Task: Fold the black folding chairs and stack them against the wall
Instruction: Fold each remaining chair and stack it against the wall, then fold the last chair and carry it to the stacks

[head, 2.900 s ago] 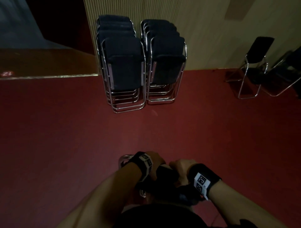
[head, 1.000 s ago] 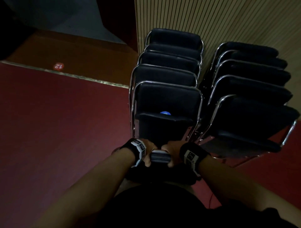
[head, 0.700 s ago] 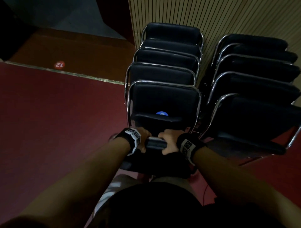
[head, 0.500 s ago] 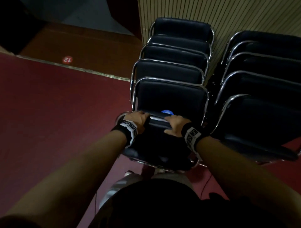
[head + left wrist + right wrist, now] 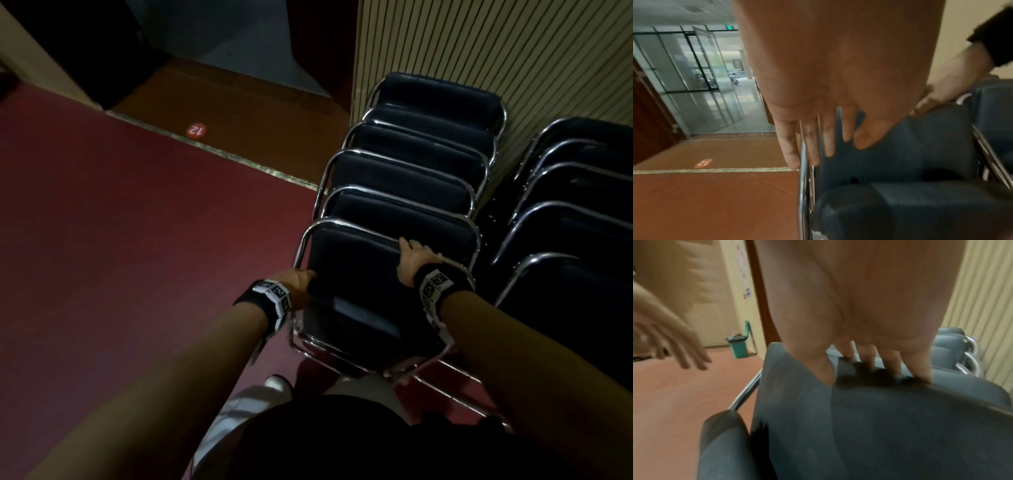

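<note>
The folded black chair with its chrome frame leans at the front of the left stack of folded chairs by the slatted wall. My right hand grips the top edge of its backrest. In the right wrist view the right hand has its thumb on the near face of the chair and its fingers over the top. My left hand is at the chair's left edge. In the left wrist view the left hand has straight fingers beside the chrome tube and holds nothing.
A second stack of folded chairs stands close on the right. Red carpet lies to the left, ending at a metal strip and a brown floor with a round "12" sticker. A green bin stands by a far door. My shoe is just below the chair.
I walked the folded chair up to the left stack and it now leans against it. My left hand has let go and moved to the chair's left side; the right hand still holds the top.
</note>
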